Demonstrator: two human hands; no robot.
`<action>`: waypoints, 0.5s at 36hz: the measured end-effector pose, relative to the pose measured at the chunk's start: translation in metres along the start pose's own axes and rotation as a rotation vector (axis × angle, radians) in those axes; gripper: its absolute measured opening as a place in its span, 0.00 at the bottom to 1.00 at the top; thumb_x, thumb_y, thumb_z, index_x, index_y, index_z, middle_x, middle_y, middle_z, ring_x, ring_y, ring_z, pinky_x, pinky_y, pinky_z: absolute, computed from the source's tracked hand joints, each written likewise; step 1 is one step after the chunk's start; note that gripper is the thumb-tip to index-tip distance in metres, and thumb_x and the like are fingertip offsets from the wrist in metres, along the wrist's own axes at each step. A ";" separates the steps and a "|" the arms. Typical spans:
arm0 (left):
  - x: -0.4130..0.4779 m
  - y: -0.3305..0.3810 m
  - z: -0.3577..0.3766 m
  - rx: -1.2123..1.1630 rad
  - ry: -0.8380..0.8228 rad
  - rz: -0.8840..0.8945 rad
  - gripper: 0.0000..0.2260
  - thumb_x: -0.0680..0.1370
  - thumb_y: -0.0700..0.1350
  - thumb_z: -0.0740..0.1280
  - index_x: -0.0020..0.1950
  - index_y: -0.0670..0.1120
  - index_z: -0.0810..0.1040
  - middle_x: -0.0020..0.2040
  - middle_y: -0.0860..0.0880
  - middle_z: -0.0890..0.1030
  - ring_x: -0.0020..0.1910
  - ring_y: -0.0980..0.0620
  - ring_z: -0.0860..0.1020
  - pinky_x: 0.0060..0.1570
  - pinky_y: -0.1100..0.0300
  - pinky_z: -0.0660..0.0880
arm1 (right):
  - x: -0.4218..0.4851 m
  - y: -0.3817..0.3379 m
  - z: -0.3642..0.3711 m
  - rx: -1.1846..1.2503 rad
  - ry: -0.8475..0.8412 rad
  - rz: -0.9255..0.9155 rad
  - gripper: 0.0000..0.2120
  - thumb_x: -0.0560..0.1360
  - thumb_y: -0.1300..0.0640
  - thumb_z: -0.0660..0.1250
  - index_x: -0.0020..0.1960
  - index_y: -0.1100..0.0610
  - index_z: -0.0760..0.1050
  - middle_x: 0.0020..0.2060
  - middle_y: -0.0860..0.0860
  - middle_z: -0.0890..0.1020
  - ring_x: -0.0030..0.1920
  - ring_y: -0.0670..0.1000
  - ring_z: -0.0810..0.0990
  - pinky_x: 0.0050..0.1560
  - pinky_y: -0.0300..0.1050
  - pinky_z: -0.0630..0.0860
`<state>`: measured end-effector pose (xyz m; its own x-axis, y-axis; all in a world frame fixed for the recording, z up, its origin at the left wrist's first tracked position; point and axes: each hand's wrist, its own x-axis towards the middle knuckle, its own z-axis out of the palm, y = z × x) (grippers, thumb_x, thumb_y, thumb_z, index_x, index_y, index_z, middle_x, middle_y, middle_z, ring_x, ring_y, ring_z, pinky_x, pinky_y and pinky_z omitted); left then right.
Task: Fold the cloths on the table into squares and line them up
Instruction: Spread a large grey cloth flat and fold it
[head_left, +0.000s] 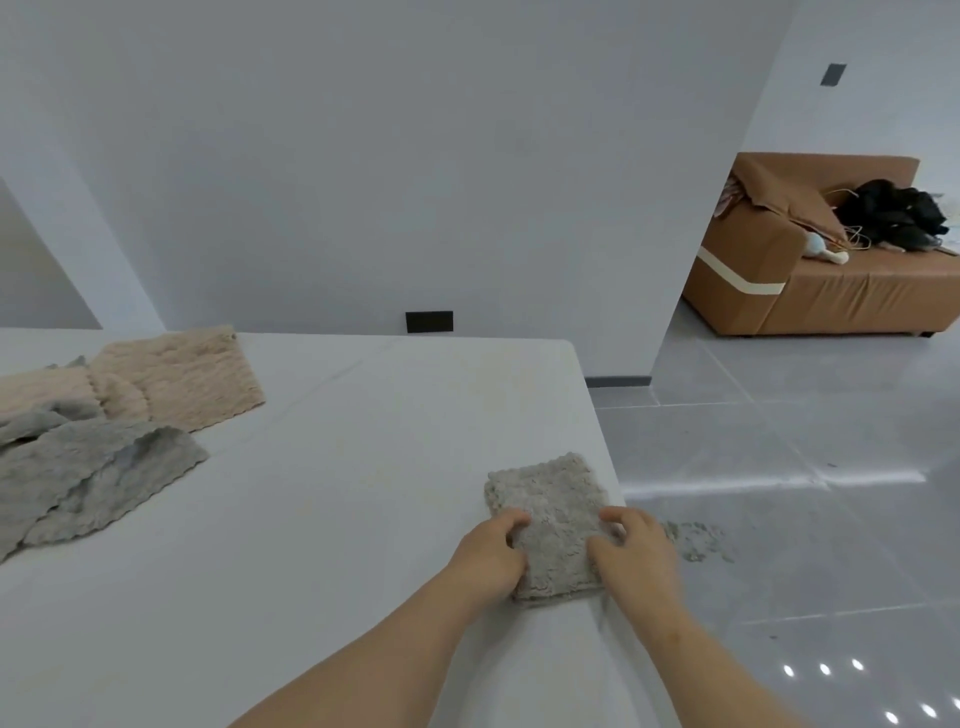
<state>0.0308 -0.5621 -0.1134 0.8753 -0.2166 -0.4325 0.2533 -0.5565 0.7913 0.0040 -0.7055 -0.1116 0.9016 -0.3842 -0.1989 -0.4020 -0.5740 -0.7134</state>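
Head | hands: left hand (491, 558), right hand (638, 552) each gripping folded grey cloth (549, 506) sides | beside table (363, 467) edge

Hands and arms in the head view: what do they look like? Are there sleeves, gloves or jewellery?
They are a person's bare limbs. The left hand and right hand wear no gloves, and no ring shows. The left forearm and right forearm are uncovered down to the frame's lower edge: no sleeve, watch or bracelet is visible.

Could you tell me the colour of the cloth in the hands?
The cloth is grey; head view.
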 end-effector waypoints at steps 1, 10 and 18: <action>-0.001 -0.001 -0.001 0.065 0.028 0.013 0.21 0.78 0.36 0.58 0.69 0.50 0.67 0.67 0.48 0.70 0.60 0.50 0.72 0.53 0.66 0.66 | -0.001 -0.002 0.000 -0.051 -0.009 -0.003 0.19 0.72 0.59 0.64 0.63 0.53 0.72 0.64 0.50 0.72 0.64 0.53 0.70 0.66 0.50 0.66; -0.017 -0.008 -0.037 0.414 0.217 0.067 0.17 0.79 0.42 0.56 0.67 0.48 0.68 0.65 0.47 0.69 0.62 0.50 0.70 0.57 0.58 0.69 | -0.014 -0.035 0.013 -0.217 -0.079 -0.160 0.19 0.74 0.56 0.61 0.65 0.50 0.69 0.66 0.49 0.70 0.66 0.51 0.67 0.66 0.47 0.65; -0.050 -0.033 -0.100 0.584 0.385 0.056 0.16 0.79 0.43 0.55 0.67 0.49 0.68 0.64 0.49 0.70 0.62 0.49 0.70 0.54 0.59 0.69 | -0.038 -0.089 0.055 -0.284 -0.199 -0.362 0.20 0.75 0.54 0.60 0.67 0.51 0.66 0.65 0.48 0.71 0.66 0.50 0.67 0.66 0.45 0.64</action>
<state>0.0199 -0.4525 -0.0743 0.9915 -0.0178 -0.1290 0.0355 -0.9161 0.3994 0.0143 -0.5998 -0.0772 0.9932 0.0060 -0.1166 -0.0601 -0.8297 -0.5549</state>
